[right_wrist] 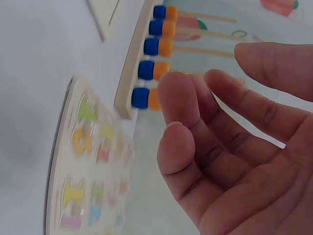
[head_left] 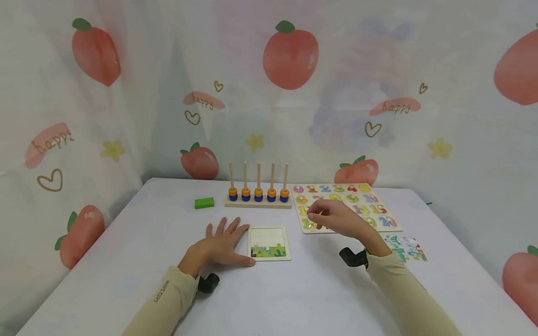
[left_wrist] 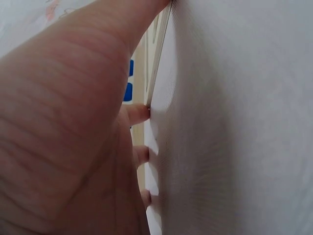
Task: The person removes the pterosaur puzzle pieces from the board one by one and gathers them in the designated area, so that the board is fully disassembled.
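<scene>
My left hand (head_left: 222, 245) lies palm down with its fingers spread at the left side of a small square puzzle tray (head_left: 267, 236). Its thumb and index fingertips are right at the tray's rim, and the other fingertips rest on the table in the left wrist view. Along the tray's lower part runs a green picture strip; its upper part is plain. Over the wooden number board (head_left: 349, 230) hovers my right hand (head_left: 336, 218), fingers loosely bent. In the right wrist view nothing is between thumb and fingers of the right hand (right_wrist: 234, 142).
At the back stands a wooden peg rack (head_left: 258, 204) with blue and orange beads on its upright pegs. A green block (head_left: 204, 203) lies left of it. Several jigsaw pieces (head_left: 414, 249) lie together beyond the right forearm. Printed cloth walls (head_left: 290, 126) surround the white table (head_left: 273, 298).
</scene>
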The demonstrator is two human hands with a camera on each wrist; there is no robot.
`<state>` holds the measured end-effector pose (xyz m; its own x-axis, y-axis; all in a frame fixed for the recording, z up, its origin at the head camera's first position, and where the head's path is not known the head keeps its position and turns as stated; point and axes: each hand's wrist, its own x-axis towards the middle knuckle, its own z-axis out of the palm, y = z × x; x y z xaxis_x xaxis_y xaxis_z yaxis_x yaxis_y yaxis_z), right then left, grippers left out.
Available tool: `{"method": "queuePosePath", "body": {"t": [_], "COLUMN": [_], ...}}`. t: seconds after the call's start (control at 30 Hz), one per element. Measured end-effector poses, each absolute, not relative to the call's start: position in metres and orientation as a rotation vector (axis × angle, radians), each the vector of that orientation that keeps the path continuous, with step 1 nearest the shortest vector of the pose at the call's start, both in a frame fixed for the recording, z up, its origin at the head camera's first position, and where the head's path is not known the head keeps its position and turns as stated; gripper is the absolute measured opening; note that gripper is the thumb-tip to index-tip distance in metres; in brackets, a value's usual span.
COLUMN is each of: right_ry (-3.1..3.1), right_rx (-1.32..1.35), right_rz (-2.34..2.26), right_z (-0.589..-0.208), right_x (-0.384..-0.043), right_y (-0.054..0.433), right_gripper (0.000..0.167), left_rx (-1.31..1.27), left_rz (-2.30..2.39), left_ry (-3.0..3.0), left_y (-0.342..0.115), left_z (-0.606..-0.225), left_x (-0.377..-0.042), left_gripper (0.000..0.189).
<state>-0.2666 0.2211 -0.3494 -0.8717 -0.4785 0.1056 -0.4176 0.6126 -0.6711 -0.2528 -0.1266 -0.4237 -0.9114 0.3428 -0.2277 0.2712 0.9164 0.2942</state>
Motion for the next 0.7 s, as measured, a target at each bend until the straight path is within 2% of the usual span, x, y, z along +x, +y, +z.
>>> {"method": "queuePosePath", "body": {"t": [0.7], "right_ry": [2.538], "right_rx": [-1.076], "right_rz": [-1.102], "right_z": [-0.367], "right_x": [-0.27], "right_y": [0.117], "right_gripper": [0.019], "left_rx": [0.451], "left_rz": [0.341], "left_ry": [2.782], "left_y": [-0.127], "left_z": [-0.423], "left_x": [-0.256], "left_gripper": [0.11]}}
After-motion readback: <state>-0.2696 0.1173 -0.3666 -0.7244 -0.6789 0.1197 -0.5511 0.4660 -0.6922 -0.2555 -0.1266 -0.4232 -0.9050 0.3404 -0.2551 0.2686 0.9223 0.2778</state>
